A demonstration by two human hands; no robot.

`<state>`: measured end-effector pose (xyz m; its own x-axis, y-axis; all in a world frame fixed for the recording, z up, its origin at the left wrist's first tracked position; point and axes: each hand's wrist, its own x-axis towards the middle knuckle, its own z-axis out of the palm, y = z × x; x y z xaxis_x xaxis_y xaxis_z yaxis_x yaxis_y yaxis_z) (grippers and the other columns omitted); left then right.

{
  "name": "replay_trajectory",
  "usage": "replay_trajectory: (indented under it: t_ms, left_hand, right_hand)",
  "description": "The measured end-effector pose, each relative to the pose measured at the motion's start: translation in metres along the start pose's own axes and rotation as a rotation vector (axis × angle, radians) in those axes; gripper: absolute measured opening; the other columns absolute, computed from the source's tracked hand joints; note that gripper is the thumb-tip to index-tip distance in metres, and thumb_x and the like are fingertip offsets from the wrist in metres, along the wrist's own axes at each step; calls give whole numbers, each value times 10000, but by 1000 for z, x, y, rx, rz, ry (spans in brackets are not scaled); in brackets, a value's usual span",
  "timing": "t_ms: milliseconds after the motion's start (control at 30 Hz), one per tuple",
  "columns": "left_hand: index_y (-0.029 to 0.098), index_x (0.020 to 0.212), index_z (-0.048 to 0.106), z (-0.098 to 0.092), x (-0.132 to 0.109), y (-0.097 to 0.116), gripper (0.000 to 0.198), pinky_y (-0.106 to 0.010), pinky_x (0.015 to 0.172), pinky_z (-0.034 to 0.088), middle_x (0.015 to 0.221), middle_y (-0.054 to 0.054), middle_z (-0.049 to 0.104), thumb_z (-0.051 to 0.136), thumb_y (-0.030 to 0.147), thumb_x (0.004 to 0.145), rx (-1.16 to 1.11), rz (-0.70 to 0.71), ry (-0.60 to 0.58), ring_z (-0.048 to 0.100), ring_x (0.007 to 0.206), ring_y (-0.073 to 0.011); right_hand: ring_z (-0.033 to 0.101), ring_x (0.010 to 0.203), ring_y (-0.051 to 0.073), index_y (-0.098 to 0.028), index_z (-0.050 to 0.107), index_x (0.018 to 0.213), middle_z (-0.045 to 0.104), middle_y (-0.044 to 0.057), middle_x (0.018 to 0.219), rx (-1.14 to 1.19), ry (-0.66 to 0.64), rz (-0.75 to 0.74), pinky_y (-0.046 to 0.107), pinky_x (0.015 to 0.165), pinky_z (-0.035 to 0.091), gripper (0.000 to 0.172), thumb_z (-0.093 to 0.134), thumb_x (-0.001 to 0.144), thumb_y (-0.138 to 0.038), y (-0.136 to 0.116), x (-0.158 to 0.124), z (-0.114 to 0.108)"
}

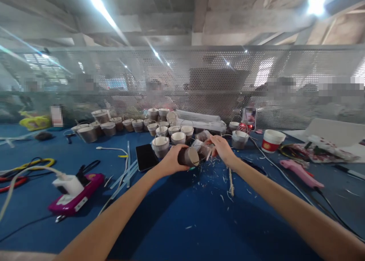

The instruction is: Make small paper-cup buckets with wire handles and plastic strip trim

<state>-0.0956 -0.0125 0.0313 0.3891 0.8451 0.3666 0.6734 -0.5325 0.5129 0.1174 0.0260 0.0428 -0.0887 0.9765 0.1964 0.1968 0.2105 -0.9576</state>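
My left hand (171, 160) is wrapped round a small brown paper cup (188, 156) lying on its side, base toward me. My right hand (221, 148) reaches among the cups just right of it, fingers curled near another tipped cup (203, 150) and something orange; what it pinches is too small to make out. Behind stands a cluster of several similar brown cups with white rims (171, 133). A black phone (146, 157) lies flat left of my left hand.
Blue table (182, 223) strewn with pale shavings and a stick (230, 183). Pink glue gun (300, 173) and cables at right, red-and-white cup (272, 140), magenta device with white plug (72, 192) at left, glue sticks (125, 175), perforated screen (199, 82) behind.
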Motion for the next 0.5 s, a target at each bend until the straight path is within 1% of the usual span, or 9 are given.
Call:
replay_trajectory:
  t_ms: [67, 100, 167, 200, 233, 300, 367, 433, 500]
  left_hand:
    - [185, 1163, 410, 5, -1, 2, 669, -414, 934, 391, 1149, -76, 499, 712, 277, 572, -19, 32, -5, 479, 1065, -239]
    - [192, 1183, 394, 7, -1, 2, 679, -412, 940, 389, 1168, -77, 491, 707, 270, 586, -22, 63, -9, 481, 1073, -235]
    - [210, 1233, 351, 10, -1, 2, 702, -418, 971, 368, 1229, -84, 454, 689, 256, 620, -6, 147, -25, 453, 1121, -235]
    - [218, 1253, 334, 11, 0, 2, 701, -425, 989, 351, 1256, -87, 432, 675, 245, 641, 8, 196, -38, 427, 1151, -238]
    - [224, 1267, 323, 12, 1, 3, 690, -431, 1002, 335, 1272, -89, 416, 656, 230, 662, 22, 245, -56, 400, 1177, -240]
    - [232, 1283, 318, 14, 5, 7, 648, -443, 1011, 323, 1269, -90, 414, 604, 181, 704, 45, 333, -109, 360, 1204, -241]
    - [244, 1292, 319, 14, 10, 13, 623, -452, 1002, 331, 1259, -87, 426, 539, 109, 725, 58, 393, -189, 345, 1210, -240]
    - [262, 1288, 333, 13, 16, 20, 626, -462, 1004, 326, 1272, -76, 422, 483, 46, 721, 72, 426, -262, 341, 1216, -235]
    - [274, 1276, 349, 11, 22, 24, 636, -483, 1026, 289, 1294, -67, 404, 457, 13, 706, 87, 440, -314, 334, 1229, -232]
  right_hand:
    - [523, 404, 104, -177, 468, 821, 614, 75, 894, -170, 113, -33, 240, 360, 368, 333, 398, 791, -501, 5, -11, -22]
    - [559, 479, 131, -178, 465, 845, 601, 83, 911, -291, 170, -63, 259, 412, 410, 316, 406, 790, -483, 6, -17, -35]
    - [599, 704, 195, -163, 474, 864, 579, 104, 920, -595, 303, -140, 322, 603, 471, 252, 441, 775, -395, 9, -30, -63]
    - [582, 827, 235, -146, 481, 887, 563, 123, 942, -751, 386, -158, 364, 706, 462, 243, 459, 757, -350, 9, -36, -78]
    - [547, 929, 276, -114, 482, 929, 540, 158, 979, -891, 459, -140, 401, 773, 438, 271, 463, 746, -313, 9, -42, -92]
    - [442, 1073, 375, -20, 451, 1041, 465, 259, 1084, -1113, 610, 14, 481, 820, 392, 427, 495, 712, -289, 11, -52, -117]
    - [354, 1135, 436, 52, 382, 1141, 385, 332, 1162, -1212, 686, 248, 542, 822, 362, 606, 549, 663, -281, 15, -57, -140]
    - [308, 1165, 451, 46, 362, 1194, 351, 347, 1213, -1203, 665, 502, 575, 821, 343, 713, 604, 605, -275, 23, -57, -160]
    - [281, 1172, 484, 5, 397, 1208, 343, 348, 1239, -1142, 580, 698, 626, 792, 323, 750, 643, 561, -283, 36, -52, -177]
